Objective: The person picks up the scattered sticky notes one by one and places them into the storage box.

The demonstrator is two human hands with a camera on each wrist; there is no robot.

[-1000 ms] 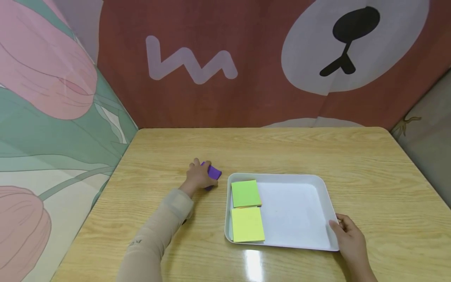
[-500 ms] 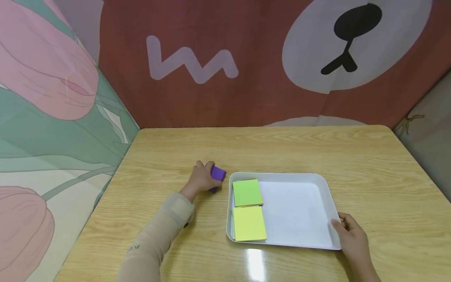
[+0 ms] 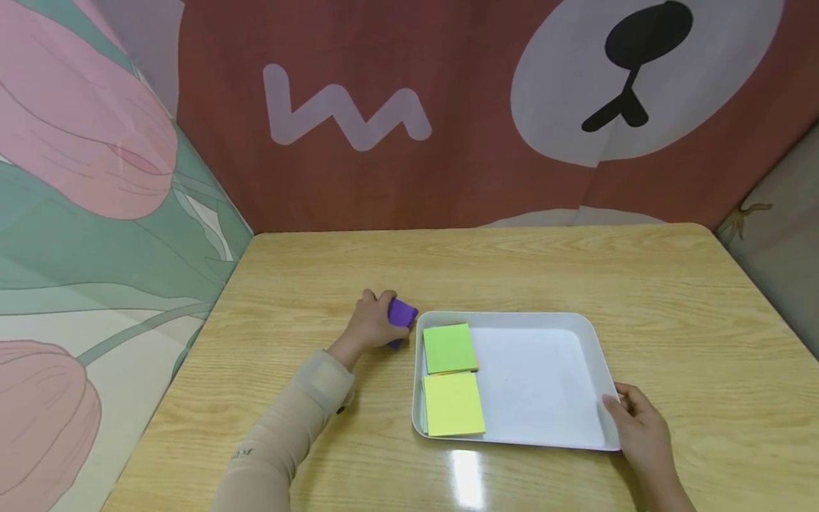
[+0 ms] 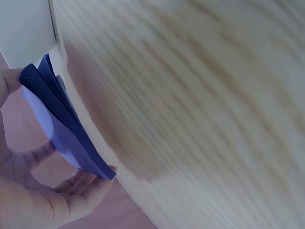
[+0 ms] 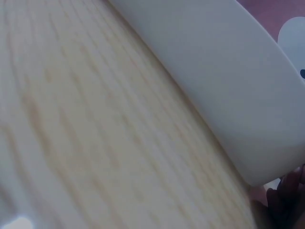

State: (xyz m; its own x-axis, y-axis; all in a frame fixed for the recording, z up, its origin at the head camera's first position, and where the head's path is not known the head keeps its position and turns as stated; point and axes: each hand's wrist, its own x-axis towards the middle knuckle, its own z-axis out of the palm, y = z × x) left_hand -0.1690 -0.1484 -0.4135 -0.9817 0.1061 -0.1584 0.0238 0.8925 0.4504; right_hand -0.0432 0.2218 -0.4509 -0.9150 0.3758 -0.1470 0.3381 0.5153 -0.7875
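Observation:
My left hand (image 3: 371,323) grips a pad of purple sticky notes (image 3: 402,313) just left of the tray's far left corner. In the left wrist view the purple sticky notes (image 4: 71,138) are held between thumb and fingertips, and the sheets fan apart at one end. My right hand (image 3: 643,430) holds the right rim of the white tray (image 3: 531,444), thumb over the edge and fingers outside. Inside the tray, along its left side, lie a green sticky note pad (image 3: 450,348) and, nearer me, a yellow one (image 3: 454,404); other coloured edges show beneath them.
The tray stands on a wood-grain table (image 3: 307,270). A brown bear-print cloth (image 3: 448,185) hangs behind the table's far edge, and a flower-print cloth (image 3: 121,270) hangs along the left side. Light glares on the wood in front of the tray.
My left hand has moved a short way right with the purple sticky notes, closer to the tray's corner. The right hand keeps its hold on the tray, and the pads inside lie as before.

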